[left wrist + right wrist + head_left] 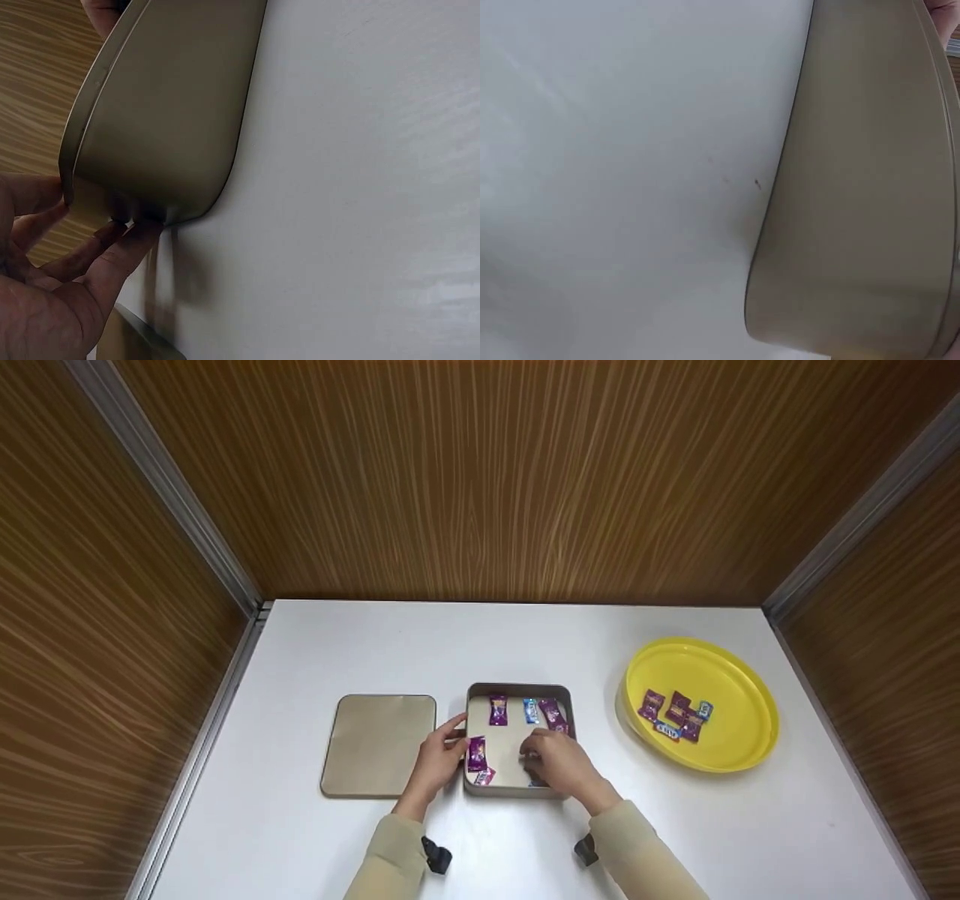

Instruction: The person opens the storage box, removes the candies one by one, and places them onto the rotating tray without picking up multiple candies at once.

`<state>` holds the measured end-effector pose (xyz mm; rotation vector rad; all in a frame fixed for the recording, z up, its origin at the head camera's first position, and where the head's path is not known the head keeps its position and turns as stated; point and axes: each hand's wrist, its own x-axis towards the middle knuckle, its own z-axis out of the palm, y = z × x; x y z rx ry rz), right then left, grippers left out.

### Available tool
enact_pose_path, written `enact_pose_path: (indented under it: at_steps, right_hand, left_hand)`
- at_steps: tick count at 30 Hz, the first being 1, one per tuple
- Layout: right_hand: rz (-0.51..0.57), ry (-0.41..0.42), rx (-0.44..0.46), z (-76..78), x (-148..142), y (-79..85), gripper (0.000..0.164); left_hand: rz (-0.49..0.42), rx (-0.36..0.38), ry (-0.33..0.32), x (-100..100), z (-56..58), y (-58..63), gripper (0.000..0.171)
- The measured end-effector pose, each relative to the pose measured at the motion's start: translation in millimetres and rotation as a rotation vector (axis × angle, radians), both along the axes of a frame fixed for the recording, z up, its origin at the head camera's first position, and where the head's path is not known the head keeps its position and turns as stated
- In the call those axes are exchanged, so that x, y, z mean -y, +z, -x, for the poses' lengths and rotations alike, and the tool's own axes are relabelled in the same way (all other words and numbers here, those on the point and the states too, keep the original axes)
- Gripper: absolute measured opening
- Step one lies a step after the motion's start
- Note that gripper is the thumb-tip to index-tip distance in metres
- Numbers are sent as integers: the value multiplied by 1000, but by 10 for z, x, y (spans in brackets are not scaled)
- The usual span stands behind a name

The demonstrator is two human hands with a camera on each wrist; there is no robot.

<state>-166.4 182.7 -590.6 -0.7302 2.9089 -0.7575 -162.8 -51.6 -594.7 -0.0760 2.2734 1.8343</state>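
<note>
Wrapped candies (498,710) lie inside the open metal tin (517,793) between my two hands, with more in a dish off to my right. Closest to me, two black wrist devices (437,855) sit at the cuffs of my pale sleeves (628,840), one per arm. My right hand (561,761) reaches into the tin's near right part, fingers bent downward; whether they pinch anything, I cannot tell. A scrap of blue wrapper (537,783) shows beneath it. My left hand (437,761) rests at the tin's left wall, fingers spread; the left wrist view adds what the head view hides, my fingertips (146,229) touching rim and outer wall around the corner. The right wrist view shows the smooth near wall, but no candy. Near the left wall, a purple candy (477,754) has its long axis pointing away from me, just beyond a slanted pink-and-white one (484,776). Along the far side I count two purple and one blue (531,711): the left purple and the blue point straight away, the right purple leans, far end leftward. One flat lid (379,746) lies left of the tin. Farther right, the yellow dish (739,727) holds five candies, three purple and two bluish. Wood-grain panels (480,480) stand behind.
</note>
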Motion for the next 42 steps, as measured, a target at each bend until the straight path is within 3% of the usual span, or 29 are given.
enact_pose_path:
  at_steps: [17, 30, 35, 42]
  right_hand:
    - [120, -27, 36, -14, -28, 54, 11]
    - [301, -49, 66, -40, -98, 241, 9]
    - [327, -63, 27, -53, -175, 319, 11]
    - [362, -130, 59, -86, -348, 424, 18]
  left_hand:
    - [12, -21, -7, -2, -1, -6, 47]
    - [12, -14, -2, 3, -7, -17, 48]
    - [6, -12, -2, 0, -9, -8, 48]
    - [9, -30, 1, -14, -13, 2, 48]
